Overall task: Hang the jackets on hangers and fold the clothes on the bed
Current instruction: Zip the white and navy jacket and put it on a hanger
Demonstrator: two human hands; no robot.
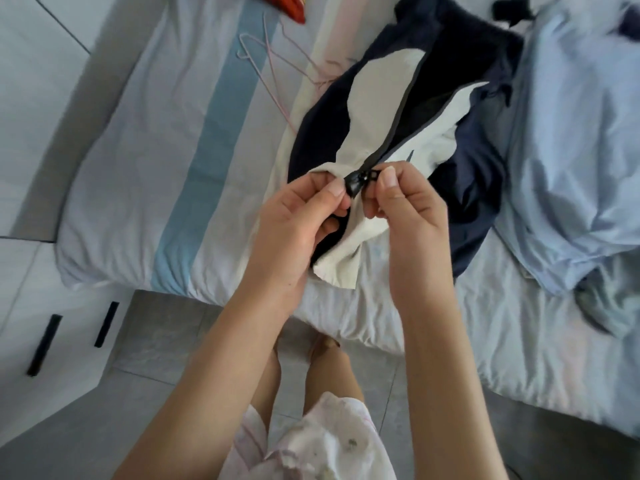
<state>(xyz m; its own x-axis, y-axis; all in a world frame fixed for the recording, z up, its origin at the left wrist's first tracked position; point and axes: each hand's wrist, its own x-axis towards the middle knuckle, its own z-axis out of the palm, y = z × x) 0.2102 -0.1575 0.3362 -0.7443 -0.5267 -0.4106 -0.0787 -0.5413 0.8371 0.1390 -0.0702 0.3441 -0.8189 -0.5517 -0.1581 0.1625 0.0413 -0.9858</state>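
Jacket (374, 109) hem pinched between left hand (301, 216) and right hand (405, 206); zipper (360, 180) between them.

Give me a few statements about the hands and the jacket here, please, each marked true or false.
1. The left hand and the right hand both pinch the jacket at the bottom end of its zipper. True.
2. The jacket already hangs on a hanger. False: it lies on the bed, and the pink wire hangers lie beside it.
3. The zipper is closed up to the collar. False: above the hands the two fronts lie apart and the dark lining shows.
4. A light blue cloth lies bunched on the bed beside the jacket. True.
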